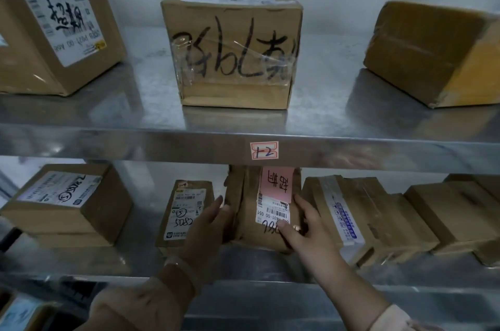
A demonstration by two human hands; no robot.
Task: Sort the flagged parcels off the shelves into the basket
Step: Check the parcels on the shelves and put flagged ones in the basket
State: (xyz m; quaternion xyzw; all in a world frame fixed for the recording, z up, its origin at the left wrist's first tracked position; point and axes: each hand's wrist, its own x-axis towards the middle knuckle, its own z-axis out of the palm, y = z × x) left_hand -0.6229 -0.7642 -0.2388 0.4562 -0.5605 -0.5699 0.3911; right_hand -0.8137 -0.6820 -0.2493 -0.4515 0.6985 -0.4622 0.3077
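**Flagged Parcel Extraction, Lower Shelf: Hazards and Contents**

**Location.** The flagged parcel [244, 222] stands on the lower shelf [243, 265], between the two hands. Its pink flag [276, 182] sits just above the right fingertips.

**Hand state.** The left hand [208, 228] lays straight fingers flat against the parcel's left side. The right hand [305, 233] holds the right edge, with the thumb on the front label and the index finger extended up the corner. The parcel is not yet lifted.

**Hazards.**
- Slip: the left fingers only press. If the grip is uneven, the parcel is likely to rotate out and drop.
- Neighbour drag: the small labelled box [184, 211] lies directly behind the left fingers, and the taped box [346, 211] lies just beyond the right fingers. A skewed pull may shift either one.
- Snagging: the parcel top is close under the upper shelf edge [162, 144]. Lifting it before it clears the edge may crush the flag.

**Containers.** The basket is not in view, so its contents cannot be stated. Both shelves hold cardboard parcels. No other pink flag is visible.
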